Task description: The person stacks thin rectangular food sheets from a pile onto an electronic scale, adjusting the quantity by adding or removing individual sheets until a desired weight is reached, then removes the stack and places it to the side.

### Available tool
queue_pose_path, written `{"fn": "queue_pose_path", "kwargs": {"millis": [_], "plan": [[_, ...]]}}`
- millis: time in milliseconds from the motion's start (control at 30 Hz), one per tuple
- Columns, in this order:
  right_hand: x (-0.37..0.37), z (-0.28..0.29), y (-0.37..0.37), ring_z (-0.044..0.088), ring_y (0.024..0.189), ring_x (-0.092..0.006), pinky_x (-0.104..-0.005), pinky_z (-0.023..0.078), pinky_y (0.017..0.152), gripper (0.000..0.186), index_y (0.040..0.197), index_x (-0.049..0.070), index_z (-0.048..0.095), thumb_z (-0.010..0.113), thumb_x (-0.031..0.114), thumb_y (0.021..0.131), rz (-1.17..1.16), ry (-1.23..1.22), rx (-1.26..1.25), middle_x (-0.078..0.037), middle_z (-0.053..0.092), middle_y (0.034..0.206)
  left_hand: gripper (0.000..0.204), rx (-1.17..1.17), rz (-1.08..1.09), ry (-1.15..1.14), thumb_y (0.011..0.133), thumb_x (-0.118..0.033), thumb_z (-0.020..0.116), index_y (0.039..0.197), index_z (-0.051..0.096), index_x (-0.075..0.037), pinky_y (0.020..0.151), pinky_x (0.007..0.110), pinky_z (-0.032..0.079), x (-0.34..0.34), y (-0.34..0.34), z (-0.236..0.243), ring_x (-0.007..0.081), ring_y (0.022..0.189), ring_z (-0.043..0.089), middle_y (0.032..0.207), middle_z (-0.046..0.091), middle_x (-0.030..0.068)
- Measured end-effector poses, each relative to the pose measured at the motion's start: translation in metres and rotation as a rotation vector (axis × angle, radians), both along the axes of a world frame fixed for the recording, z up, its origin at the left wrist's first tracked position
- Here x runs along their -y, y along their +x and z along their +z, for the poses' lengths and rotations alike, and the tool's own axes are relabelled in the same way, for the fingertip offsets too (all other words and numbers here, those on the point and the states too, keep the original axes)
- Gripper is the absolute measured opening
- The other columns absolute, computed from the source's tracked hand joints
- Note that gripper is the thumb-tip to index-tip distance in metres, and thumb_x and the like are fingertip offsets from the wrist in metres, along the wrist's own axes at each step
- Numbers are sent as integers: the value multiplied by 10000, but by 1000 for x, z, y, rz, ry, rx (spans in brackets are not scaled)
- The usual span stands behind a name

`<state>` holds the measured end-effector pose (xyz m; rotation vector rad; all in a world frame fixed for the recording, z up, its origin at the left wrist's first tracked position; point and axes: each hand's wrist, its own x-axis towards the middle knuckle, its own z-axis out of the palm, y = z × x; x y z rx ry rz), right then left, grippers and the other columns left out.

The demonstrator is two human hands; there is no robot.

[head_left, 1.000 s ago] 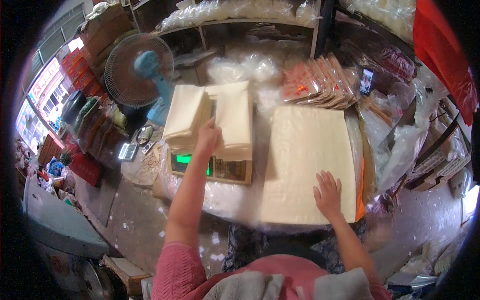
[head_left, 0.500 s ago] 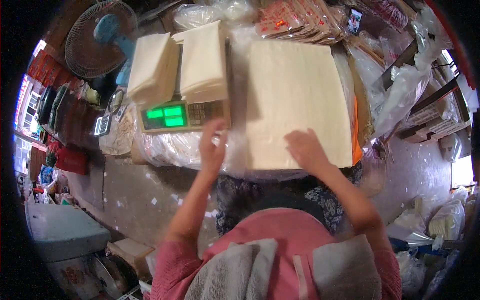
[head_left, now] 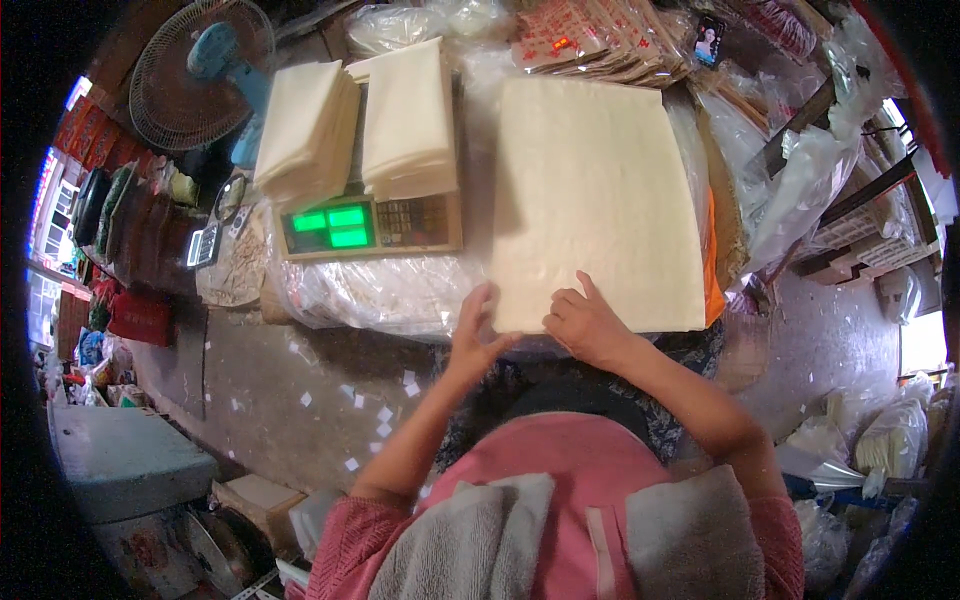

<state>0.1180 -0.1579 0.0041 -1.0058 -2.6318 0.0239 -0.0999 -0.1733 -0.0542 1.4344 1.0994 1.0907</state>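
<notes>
A large, flat rectangle of smooth cream-coloured sheet material [head_left: 600, 190] lies in front of me, its near edge toward my body. Close to its near left corner is my left hand [head_left: 476, 338], thumb apart from the fingers and nothing held. My right hand [head_left: 592, 325] rests over the near edge, fingers partly curled and one stretched out; no grip on the sheet shows. To the left, two folded cream stacks [head_left: 408, 125] sit side by side on a scale [head_left: 420, 222] with a lit green display.
Clear plastic film [head_left: 385, 290] covers the worktop under the scale. A fan [head_left: 200, 75] stands at the far left, with a calculator [head_left: 203, 245] nearby. Printed brown bags [head_left: 600, 40] and a phone [head_left: 709, 42] are at the back. Plastic bags [head_left: 800, 190] hang at the right.
My left hand has come down and right, from near the scale to the sheet's near left corner. My right hand has moved left and nearer, to the sheet's near edge.
</notes>
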Motion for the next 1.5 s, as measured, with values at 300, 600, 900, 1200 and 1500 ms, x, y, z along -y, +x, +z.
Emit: {"fn": "queue_pose_path", "kwargs": {"millis": [300,600,900,1200,1500], "plan": [[-14,39,19,594,819,-257,-373,481,862,89,829,51,587,606,82,748,-274,-444,-238,-106,582,848,576,-375,151,432,789,-70,681,1320,459,-42,1010,404,371,5,7,27,310,1231,426,1341,429,177],[-3,23,66,535,1155,-252,-432,432,954,444,1233,85,559,641,262,834,-300,-103,129,-131,530,1285,419,-842,-254,598,838,-311,616,1218,577,-141,1023,565,299,-32,66,12,387,1240,393,1295,479,171],[5,172,68,641,866,-259,-384,512,772,325,1080,45,613,542,26,763,-355,408,-210,-105,658,992,571,-949,-236,533,843,-323,625,1353,442,-144,1071,613,188,-25,67,25,414,1362,227,1477,290,161],[51,102,76,628,987,-276,-356,490,876,322,1163,55,599,547,152,860,-233,-309,-108,-122,653,1080,352,-491,5,623,772,-39,604,1121,635,-68,1089,410,298,-75,17,38,339,1299,401,1294,537,162],[18,89,213,547,1157,-232,-314,411,1006,334,1177,61,614,585,52,844,-110,-568,-333,-97,568,1291,147,119,-40,-67,877,-89,610,959,673,16,782,280,503,-75,-17,2,169,854,653,926,693,128]]}}
